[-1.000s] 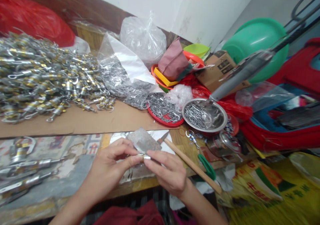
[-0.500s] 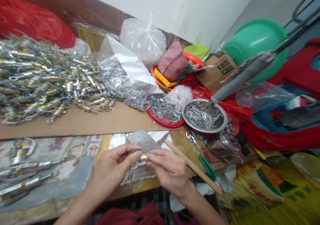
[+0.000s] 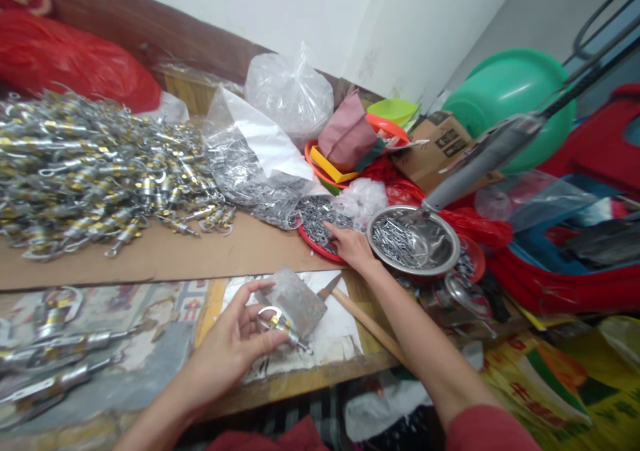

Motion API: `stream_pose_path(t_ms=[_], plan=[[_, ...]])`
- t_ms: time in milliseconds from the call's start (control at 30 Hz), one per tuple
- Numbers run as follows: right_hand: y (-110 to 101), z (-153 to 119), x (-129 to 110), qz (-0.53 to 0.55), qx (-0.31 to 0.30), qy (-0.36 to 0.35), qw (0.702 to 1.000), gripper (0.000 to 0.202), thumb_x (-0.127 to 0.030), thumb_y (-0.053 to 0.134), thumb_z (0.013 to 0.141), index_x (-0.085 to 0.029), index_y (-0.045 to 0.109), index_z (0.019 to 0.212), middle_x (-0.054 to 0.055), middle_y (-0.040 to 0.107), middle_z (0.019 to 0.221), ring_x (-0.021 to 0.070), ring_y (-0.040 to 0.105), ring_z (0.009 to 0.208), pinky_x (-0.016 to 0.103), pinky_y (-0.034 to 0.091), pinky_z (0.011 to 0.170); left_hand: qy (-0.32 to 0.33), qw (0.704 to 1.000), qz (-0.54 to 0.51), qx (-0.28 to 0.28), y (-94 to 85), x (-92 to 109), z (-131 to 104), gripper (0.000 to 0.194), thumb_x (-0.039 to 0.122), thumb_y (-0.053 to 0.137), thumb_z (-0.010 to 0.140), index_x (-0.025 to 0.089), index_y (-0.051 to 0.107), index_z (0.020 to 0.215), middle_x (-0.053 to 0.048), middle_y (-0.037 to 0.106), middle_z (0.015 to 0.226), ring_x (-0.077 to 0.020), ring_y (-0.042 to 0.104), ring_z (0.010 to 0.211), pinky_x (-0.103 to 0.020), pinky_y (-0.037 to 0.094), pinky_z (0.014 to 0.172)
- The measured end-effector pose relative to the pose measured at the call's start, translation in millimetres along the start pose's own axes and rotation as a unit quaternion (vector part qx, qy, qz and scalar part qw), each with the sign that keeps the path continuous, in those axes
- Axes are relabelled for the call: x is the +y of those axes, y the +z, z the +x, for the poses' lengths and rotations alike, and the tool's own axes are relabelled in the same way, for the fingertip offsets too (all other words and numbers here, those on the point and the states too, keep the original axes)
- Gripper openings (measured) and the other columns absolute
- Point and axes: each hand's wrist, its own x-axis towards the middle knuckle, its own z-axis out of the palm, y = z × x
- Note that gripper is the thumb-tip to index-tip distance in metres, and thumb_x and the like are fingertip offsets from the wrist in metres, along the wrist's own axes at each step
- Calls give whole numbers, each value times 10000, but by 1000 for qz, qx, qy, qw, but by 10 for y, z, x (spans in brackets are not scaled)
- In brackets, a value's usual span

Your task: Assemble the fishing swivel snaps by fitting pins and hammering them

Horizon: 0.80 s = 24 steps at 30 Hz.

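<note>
My left hand [image 3: 240,344] pinches a small silver-and-brass metal fitting with a white curved hook [image 3: 280,324] between thumb and fingers, over the worktable's front. Beneath it lies a grey metal block [image 3: 295,301] on white paper. My right hand [image 3: 353,247] reaches to the red plate [image 3: 316,245], its index finger stretched out onto the small flat metal pieces [image 3: 315,214] there. The thumb and other fingers of that hand are partly hidden, and nothing shows in its grasp.
Many similar fittings [image 3: 100,171] are heaped on cardboard [image 3: 165,251] at left. A steel bowl [image 3: 453,264] of metal pins stands right of my right hand. A wooden-handled tool [image 3: 370,324] lies beneath my right forearm. Larger fittings [image 3: 65,341] lie front left.
My right hand has left the fitting and moved forward and right to the red plate. My left hand now holds the fitting alone, turned so its hook shows.
</note>
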Motion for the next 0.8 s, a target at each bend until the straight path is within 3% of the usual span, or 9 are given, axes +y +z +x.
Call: stream_pose_path(t_ms=[133,233,333,467,600,700,800], plan=[[45,118,16,-22,-51,-45,997,556,-77,477,757,-287,403,1267,68,656,989,236,596,914,313,424,764,-14,999,-28,-26,-21,7,40,633,190,702,621,239,312,1118,28,619,717,-191,643,724,-320,488,687],[37,152,41,-15,-63,-49,997,559,-107,539,716,-230,410,1246,90,649,979,244,600,890,299,427,737,-22,999,-37,-27,-58,-11,76,660,168,718,598,239,308,1111,37,612,690,-195,647,707,-337,487,692],[52,149,99,10,-39,-21,999,525,-131,562,701,-162,437,1209,103,654,922,227,612,809,291,441,705,-20,998,-48,-19,-97,-42,99,685,143,732,574,244,307,1102,29,623,713,-193,649,699,-342,484,692],[39,13,47,74,42,6,996,287,-152,500,756,-88,586,1023,137,641,913,209,604,816,314,451,755,-13,998,-56,-17,-112,-49,102,669,134,730,578,244,313,1088,20,634,739,-192,650,709,-346,480,702],[-106,-354,-345,161,85,-16,983,191,-177,473,798,-124,649,850,89,669,836,167,620,771,285,486,716,-15,998,-54,-14,-102,-39,97,650,138,724,587,244,321,1085,24,632,734,-189,650,711,-343,480,701],[-241,-701,-742,238,70,-88,965,129,-151,532,757,-175,659,748,21,680,759,126,623,719,233,494,682,-17,998,-58,-11,-112,-56,108,664,144,731,576,244,325,1092,24,635,728,-192,651,710,-347,483,704],[-324,-934,-1013,329,38,-165,929,166,-87,509,733,-162,656,750,32,665,735,127,607,688,227,483,645,-12,998,-57,-18,-128,-78,119,662,143,726,586,241,329,1107,21,634,736,-182,645,704,-337,483,696]])
